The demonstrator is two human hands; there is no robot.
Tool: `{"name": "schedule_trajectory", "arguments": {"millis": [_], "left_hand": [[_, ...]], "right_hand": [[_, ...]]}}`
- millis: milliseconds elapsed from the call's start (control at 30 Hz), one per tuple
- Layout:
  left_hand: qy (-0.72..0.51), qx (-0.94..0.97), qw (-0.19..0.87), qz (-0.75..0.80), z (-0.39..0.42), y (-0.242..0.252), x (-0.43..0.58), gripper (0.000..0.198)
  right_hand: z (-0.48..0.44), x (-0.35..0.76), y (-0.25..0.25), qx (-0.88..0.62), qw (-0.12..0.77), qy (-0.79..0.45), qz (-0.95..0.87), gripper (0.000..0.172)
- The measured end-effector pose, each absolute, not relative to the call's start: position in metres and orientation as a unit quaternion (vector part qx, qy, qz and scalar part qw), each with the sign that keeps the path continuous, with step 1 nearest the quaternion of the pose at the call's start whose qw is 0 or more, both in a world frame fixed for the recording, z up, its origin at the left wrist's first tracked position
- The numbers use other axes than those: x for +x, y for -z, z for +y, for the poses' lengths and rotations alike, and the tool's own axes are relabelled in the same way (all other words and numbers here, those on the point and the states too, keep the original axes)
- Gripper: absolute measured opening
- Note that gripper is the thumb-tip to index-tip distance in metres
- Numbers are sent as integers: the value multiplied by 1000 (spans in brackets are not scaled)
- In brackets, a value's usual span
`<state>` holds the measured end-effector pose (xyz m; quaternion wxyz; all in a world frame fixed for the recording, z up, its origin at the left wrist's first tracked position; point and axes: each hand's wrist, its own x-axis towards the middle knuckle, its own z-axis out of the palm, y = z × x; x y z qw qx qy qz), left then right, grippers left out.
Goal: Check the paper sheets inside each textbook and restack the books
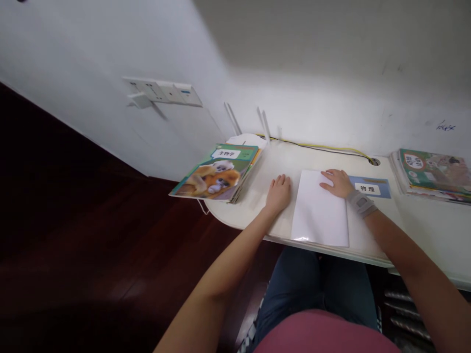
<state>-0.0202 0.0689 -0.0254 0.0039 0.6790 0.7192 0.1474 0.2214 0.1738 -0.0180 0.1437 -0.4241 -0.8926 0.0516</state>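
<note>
A white sheet (319,211) with a glossy lower edge lies on the white desk (239,217) in front of me. My right hand (336,183), with a grey band at the wrist, rests on its upper right part, fingers spread. Just to the right, partly under that hand, shows a physics textbook (380,189) with a blue band across its cover. Whether the sheet is joined to this book I cannot tell. My left hand (279,192) lies flat on the desk, left of the sheet and apart from it, holding nothing.
At the left end stands a stack of books topped by a biology textbook (221,171), overhanging the desk edge. Behind it is a white router (253,140). Another book stack (436,171) sits right. Cables (324,148) run along the wall to a desk hole (374,161).
</note>
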Motion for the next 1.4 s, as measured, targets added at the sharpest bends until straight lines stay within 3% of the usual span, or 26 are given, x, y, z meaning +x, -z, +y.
{"name": "schedule_trajectory", "arguments": {"millis": [267,400,467,567,633,733,833,967,1100,1233,1400], "left_hand": [[-372,599,82,704,64,15,-24,54],[-358,570,171,720,44,-5,-28,65],[-308,577,263,710,35,-14,-32,56],[-228,595,378,672,30,-24,-35,27],[-211,609,364,672,31,-30,-34,20],[-197,627,223,720,33,-40,-26,23],[-108,642,97,753,29,-42,-17,41],[-33,644,125,754,24,-35,-14,54],[-240,601,259,717,25,-49,-13,61],[-497,537,420,537,26,-95,16,58],[-563,606,429,363,31,-126,92,59]], "right_hand": [[125,216,21,-559,153,-40,-814,73],[34,235,33,-459,180,-38,-869,80],[-10,240,37,-432,183,-25,-883,88],[-49,238,39,-450,144,-6,-881,100],[-55,235,40,-466,119,3,-877,94],[-49,233,44,-472,113,14,-874,75],[-43,234,49,-462,136,27,-876,68],[-43,236,52,-452,172,44,-874,65],[-47,232,48,-445,197,36,-873,64],[-51,233,39,-455,292,-9,-841,56],[-45,272,32,-515,474,-190,-688,46]]}}
